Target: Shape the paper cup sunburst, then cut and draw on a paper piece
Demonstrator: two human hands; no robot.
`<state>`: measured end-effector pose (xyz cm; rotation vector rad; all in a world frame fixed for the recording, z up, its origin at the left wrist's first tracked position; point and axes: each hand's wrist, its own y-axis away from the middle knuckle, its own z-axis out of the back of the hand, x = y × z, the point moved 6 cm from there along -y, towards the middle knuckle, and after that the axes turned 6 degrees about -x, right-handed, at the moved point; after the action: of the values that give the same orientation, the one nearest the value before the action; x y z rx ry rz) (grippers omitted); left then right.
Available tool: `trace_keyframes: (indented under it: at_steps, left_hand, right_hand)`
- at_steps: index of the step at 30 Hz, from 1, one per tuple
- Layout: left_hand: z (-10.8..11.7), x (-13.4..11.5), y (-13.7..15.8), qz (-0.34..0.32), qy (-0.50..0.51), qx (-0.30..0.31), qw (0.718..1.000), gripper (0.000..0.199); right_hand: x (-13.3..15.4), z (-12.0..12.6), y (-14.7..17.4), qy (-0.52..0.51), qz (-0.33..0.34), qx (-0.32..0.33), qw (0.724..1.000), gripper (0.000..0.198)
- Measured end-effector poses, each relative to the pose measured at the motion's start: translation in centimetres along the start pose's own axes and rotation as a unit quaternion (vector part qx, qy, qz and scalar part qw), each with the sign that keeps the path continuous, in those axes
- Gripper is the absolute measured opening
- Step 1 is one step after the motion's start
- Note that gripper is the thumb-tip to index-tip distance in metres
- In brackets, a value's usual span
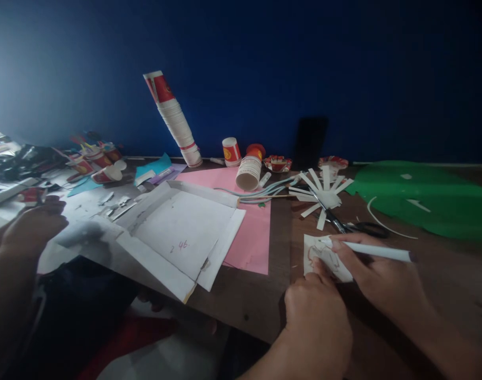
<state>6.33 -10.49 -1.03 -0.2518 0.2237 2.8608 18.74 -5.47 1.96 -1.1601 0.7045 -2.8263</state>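
Note:
A small piece of white paper (310, 248) with brown curved lines drawn on it lies on the brown table. My left hand (318, 311) pins it down with an outstretched index finger, the other fingers curled under. In my right hand (377, 277) is a white marker (383, 252), gripped in a pinch, its tip close to the drawing at the paper's upper part. Just beyond the paper lie scissors (336, 219) with dark handles. Their blades cross a white paper cut-out with several radiating strips (331, 199).
Left of my hands, a shallow white cardboard tray (229, 216) rests on pink paper (260, 232). A leaning stack of paper cups (175, 124) stands behind, near grey cords (264, 192). Green sheet (431, 198) lies right. Another person's hands (35, 221) hold a red cup piece at left.

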Motion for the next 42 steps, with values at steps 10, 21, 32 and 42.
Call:
trace_keyframes:
  at_steps: [10, 21, 32, 42]
  left_hand:
    - [0.2, 0.0, 0.2, -0.003, 0.023, 0.01, 1.0, 0.056]
    - [0.2, 0.0, 0.0, -0.006, 0.026, 0.029, 0.999, 0.045]
    - [0.0, 0.0, 0.1, -0.002, 0.035, 0.026, 0.999, 0.048]
    - [0.1, -0.2, 0.2, -0.011, 0.036, 0.027, 0.999, 0.044]
  right_hand:
    - [0.5, -1.4, 0.2, -0.025, 0.043, 0.06, 0.997, 0.023]
    - [0.7, -2.4, 0.6, -0.042, 0.047, 0.133, 0.989, 0.022]
    - [0.6, -2.5, 0.4, -0.015, 0.05, 0.137, 0.989, 0.025]
    - [0.0, -2.6, 0.5, -0.002, 0.038, 0.131, 0.991, 0.027]
